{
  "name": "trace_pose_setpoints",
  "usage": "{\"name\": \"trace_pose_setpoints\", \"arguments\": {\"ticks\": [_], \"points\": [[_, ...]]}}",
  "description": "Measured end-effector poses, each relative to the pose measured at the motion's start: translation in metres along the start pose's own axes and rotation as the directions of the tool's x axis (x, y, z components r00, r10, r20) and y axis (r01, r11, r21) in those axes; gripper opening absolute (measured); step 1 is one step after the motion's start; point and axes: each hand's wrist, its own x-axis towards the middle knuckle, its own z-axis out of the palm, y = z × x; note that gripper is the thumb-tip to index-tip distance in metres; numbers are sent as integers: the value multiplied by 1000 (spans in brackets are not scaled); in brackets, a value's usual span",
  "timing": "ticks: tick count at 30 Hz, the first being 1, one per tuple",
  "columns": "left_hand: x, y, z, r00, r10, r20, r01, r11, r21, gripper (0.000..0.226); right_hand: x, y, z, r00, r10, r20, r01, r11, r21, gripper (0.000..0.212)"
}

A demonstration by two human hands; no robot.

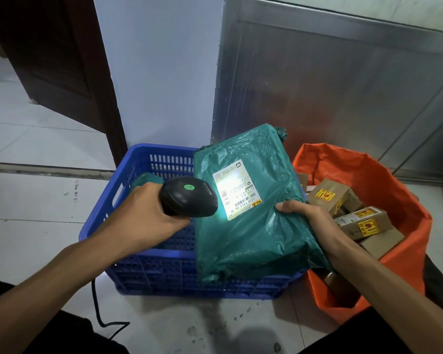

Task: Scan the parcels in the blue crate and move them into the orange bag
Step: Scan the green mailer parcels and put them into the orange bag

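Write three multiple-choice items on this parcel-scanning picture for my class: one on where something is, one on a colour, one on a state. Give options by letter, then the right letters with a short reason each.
1. Where are the brown cardboard boxes?
A. In the blue crate
B. In the orange bag
C. On the floor by the door

2. What colour is the parcel being scanned?
A. Green
B. Yellow
C. White

3. What is the scanner doing?
A. Lying unused in the crate
B. Held by the left hand, lighting the label
C. Hanging from its cable

Answers
1. B: the boxes sit inside the orange bag, right of the blue crate.
2. A: the right hand holds a green plastic parcel.
3. B: the left hand grips the scanner, and the white label glows brightly.
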Motion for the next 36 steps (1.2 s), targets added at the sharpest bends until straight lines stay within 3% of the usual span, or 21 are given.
{"name": "trace_pose_setpoints", "arguments": {"ticks": [8, 27, 36], "points": [[-4, -1, -5, 999, -25, 27, 22, 996, 92, 23, -2, -1, 2, 1000, -3, -20, 2, 1000, -15, 73], [-1, 8, -8, 997, -48, -64, 52, 997, 56, 26, -12, -5, 13, 985, -174, -8, 172, 978, -119, 71], [-4, 10, -9, 997, 20, 70, -9, 989, -145, 9, -10, -3, 12, 987, -158, -14, 156, 982, -111, 70]]}}
